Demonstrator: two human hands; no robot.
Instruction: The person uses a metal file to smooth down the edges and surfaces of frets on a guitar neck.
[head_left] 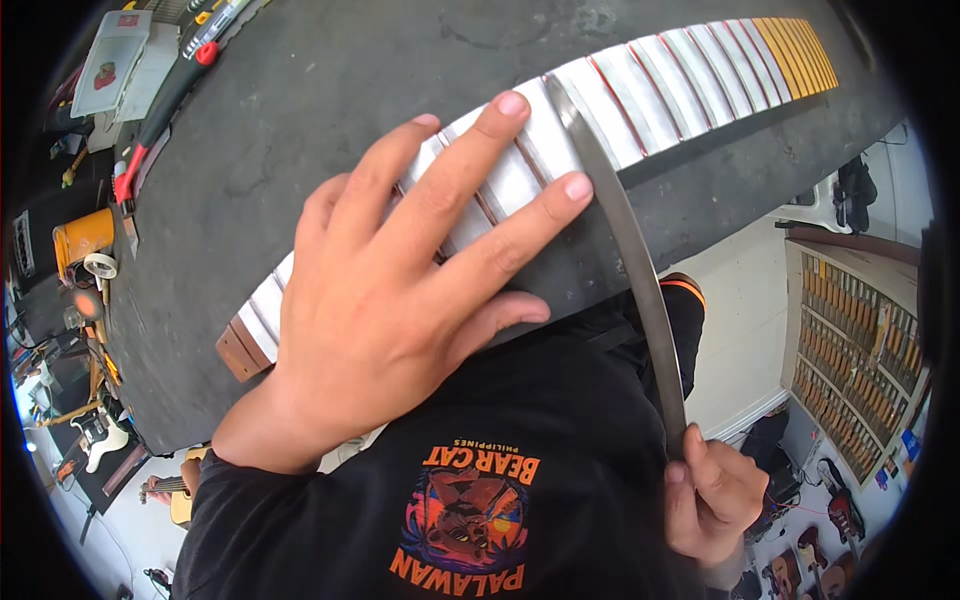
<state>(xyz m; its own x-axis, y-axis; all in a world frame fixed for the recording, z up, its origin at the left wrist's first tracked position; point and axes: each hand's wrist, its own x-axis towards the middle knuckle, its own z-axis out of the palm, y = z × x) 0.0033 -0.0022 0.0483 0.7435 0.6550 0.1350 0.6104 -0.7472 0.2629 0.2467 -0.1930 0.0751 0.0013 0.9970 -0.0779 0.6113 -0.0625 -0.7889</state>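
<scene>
Right hand point(715, 495) grasps metal file point(633, 240) by its near end, far end over fretboard point(680, 80). Left hand point(385, 265) spread flat on the silver-covered board, clenching nothing, fingertips beside the file. Fretboard lies along worktop point(300, 90)'s near edge. Likely best: light, level strokes, fingertips clear, board pressed steady.

A long fretboard point(610, 115), covered by silver strips point(675, 85) and, at its far right, yellow strips point(795, 55), is laid slantwise on the bench point(330, 80). A slender grey metal tool point(640, 260) is placed across it.
</scene>
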